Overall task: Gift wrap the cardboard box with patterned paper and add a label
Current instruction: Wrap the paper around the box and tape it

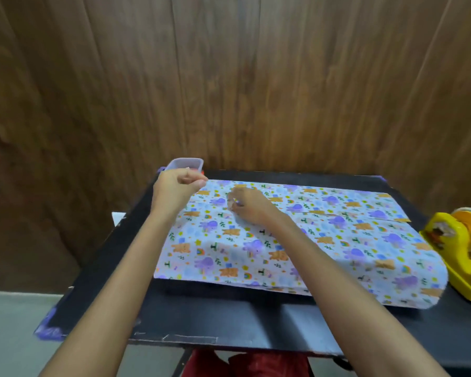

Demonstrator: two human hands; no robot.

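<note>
Wrapped box [297, 240] long axis left-right on desk [229, 317]; right hand [249, 208] on its far-left top, left hand [178, 186] just off that end; fingers [233, 204] of both curled, contents unclear.

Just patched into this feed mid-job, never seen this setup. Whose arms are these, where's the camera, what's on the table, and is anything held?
No machine: a person's bare hands, filmed by one camera on their head, looking forward and down. On the black table lies patterned paper folded over a flat shape, a yellow tape dispenser at its right end and a lilac tub far left. The right hand rests on the paper, fingers curled; the left hand hovers by the tub, fingertips together. Whether either holds anything, I cannot tell.
</note>
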